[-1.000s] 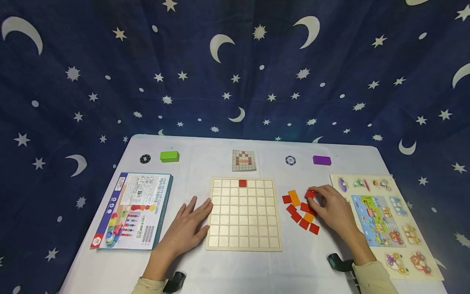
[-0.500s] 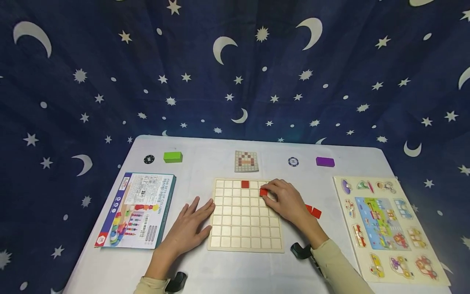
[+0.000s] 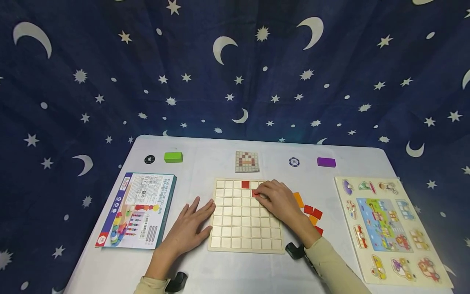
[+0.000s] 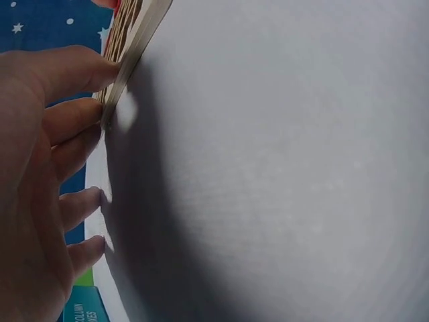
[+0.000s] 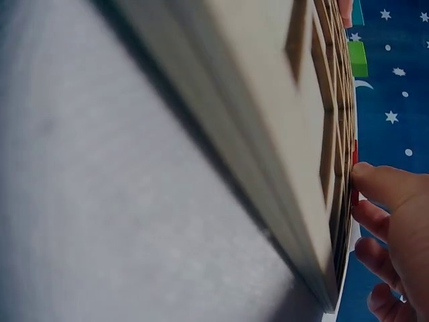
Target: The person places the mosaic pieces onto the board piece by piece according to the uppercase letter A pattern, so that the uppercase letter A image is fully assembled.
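Note:
A wooden grid board [image 3: 238, 222] lies flat at the middle of the table, with one red square tile [image 3: 245, 184] in its top row. My right hand [image 3: 280, 203] is over the upper right of the board. Between thumb and fingertips it pinches a second red tile [image 3: 254, 193], at the second row, just right of and below the first. That pinched tile [image 5: 356, 153] shows edge-on in the right wrist view; whether it sits in its cell I cannot tell. My left hand [image 3: 189, 226] rests with spread, fairly straight fingers, touching the board's left edge.
Loose red and orange tiles [image 3: 309, 209] lie right of the board, partly behind my right arm. A pattern card [image 3: 247, 161] lies behind it. Around are a boxed toy [image 3: 139, 210], a picture puzzle [image 3: 389, 228], a green block [image 3: 173, 157], a purple block [image 3: 326, 162] and two round chips.
From the loose tiles, my right hand has carried a red tile left onto the board. Over the last half second it shifted slightly further left. My left hand has stayed at the board's edge.

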